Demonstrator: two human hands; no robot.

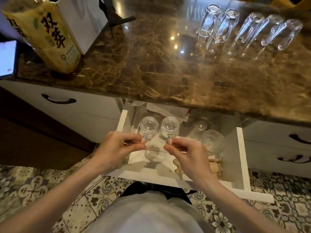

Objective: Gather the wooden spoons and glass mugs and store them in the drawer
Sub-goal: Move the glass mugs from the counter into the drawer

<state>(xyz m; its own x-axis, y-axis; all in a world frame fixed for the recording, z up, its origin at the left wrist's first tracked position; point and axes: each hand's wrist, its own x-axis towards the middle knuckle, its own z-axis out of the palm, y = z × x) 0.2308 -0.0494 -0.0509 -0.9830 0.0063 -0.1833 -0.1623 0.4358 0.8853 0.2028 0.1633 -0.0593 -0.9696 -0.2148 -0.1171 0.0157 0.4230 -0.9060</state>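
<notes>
step: lowering two glass mugs into open drawer [241, 148] | left hand [117, 148] pinches left mug [148, 127] handle | right hand [190, 154] pinches right mug [169, 128] handle | next: set down beside stored glasses [212, 142], release; counter mugs [249, 29] remain

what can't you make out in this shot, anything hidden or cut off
- Back of the open drawer: hidden under the marble countertop, head view.
- Wooden spoons: mostly covered by the right hand; count unclear.
- Mug handles: pinched inside the left hand and the right hand, so their shape is hidden.
- Upturned glass mugs on the counter: blurred, overlapping; exact number uncertain.
- Phone screen: cut off by the left edge.
</notes>
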